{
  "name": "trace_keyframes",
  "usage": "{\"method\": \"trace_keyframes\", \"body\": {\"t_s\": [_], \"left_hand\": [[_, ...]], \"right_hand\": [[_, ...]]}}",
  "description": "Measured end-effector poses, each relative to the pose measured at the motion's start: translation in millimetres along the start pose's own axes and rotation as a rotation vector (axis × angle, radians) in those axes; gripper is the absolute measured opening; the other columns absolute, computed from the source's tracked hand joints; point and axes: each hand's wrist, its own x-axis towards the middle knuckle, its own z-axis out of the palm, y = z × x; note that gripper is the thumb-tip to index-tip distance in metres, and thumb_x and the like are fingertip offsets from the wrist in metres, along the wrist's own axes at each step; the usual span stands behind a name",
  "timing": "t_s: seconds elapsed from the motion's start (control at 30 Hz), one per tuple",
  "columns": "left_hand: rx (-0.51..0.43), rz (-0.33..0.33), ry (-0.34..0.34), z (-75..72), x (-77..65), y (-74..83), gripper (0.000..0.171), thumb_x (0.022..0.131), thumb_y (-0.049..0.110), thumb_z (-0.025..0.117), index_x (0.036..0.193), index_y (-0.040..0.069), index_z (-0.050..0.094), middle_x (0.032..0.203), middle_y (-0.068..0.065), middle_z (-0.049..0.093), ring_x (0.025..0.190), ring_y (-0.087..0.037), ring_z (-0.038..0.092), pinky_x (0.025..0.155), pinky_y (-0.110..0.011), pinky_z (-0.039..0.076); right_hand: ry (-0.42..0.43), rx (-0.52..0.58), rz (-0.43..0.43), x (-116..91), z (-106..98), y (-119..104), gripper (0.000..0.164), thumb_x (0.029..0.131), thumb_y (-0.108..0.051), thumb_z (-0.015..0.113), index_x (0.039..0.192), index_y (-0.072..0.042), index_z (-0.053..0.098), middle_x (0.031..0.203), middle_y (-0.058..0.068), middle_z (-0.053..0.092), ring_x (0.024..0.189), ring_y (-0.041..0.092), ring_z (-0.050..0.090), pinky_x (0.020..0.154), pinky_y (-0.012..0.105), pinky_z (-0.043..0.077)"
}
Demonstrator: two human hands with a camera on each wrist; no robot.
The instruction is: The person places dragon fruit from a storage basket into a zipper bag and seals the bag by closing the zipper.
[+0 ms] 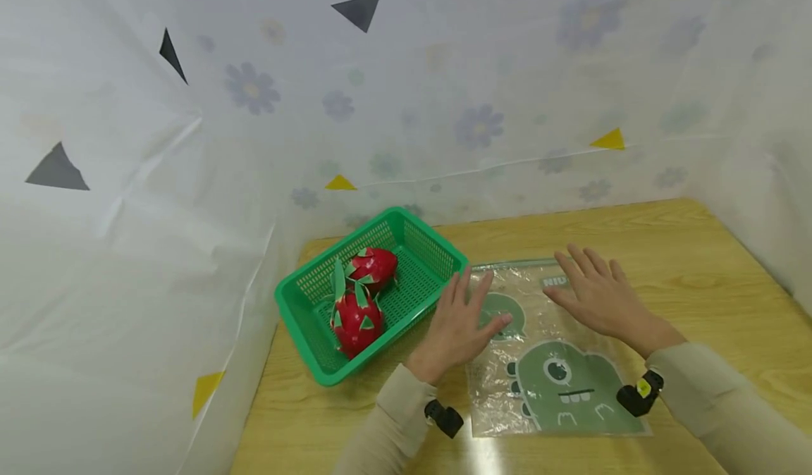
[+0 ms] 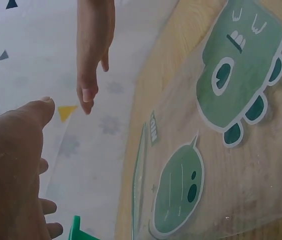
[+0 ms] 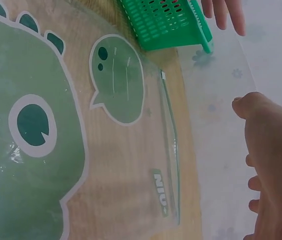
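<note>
A clear zip bag [image 1: 495, 397] printed with a green cartoon monster and a speech bubble lies flat on the table. Over its left side, near the speech bubble, my left hand [image 1: 458, 325] hovers with fingers spread. My right hand [image 1: 601, 299] is above the bag's upper right part, its fingers straight. Neither hand holds anything. In the right wrist view, the bag's zip edge [image 3: 175, 145] runs along the far side and appears closed. Left of the bag stands a green plastic basket [image 1: 406, 325] with two red dragon fruits [image 1: 357, 323] inside, close to my left hand.
The wooden table [image 1: 717, 278] reaches to the right of the bag. White plastic sheeting [image 1: 406, 122] with flowers and triangles hangs behind and along the left side. A black wrist camera [image 1: 641, 394] sits on each sleeve.
</note>
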Motion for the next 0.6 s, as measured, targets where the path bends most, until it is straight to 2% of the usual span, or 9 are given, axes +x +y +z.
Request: {"method": "trace_keyframes", "body": {"t_s": [0.27,0.47,0.6], "left_hand": [[-0.008,-0.023,-0.02,9.9,0.8,-2.7,0.075,0.101,0.054,0.046,0.161,0.024,0.011,0.165,-0.02,0.011,0.153,-0.038,0.015,0.121,-0.052,0.025],[-0.04,-0.054,-0.056,17.8,1.4,-1.5,0.078,0.099,0.05,0.052,0.161,0.029,0.008,0.166,-0.017,0.009,0.154,-0.035,0.012,0.121,-0.052,0.025],[-0.048,-0.053,-0.055,21.1,0.4,-1.2,0.08,0.099,0.05,0.054,0.161,0.028,0.008,0.166,-0.017,0.01,0.154,-0.035,0.013,0.121,-0.051,0.026]], "right_hand": [[-0.015,0.005,-0.02,6.3,17.6,4.1,0.077,0.101,-0.053,0.047,0.153,0.001,0.029,0.158,0.03,0.022,0.142,0.054,0.022,0.108,0.076,0.018],[-0.028,0.024,-0.014,7.8,32.8,12.1,0.074,0.102,-0.05,0.046,0.152,0.002,0.031,0.156,0.031,0.025,0.139,0.055,0.027,0.105,0.077,0.024],[-0.047,0.039,0.001,6.4,41.7,17.3,0.073,0.102,-0.049,0.046,0.151,0.003,0.031,0.155,0.032,0.026,0.137,0.056,0.029,0.103,0.077,0.027]]}}
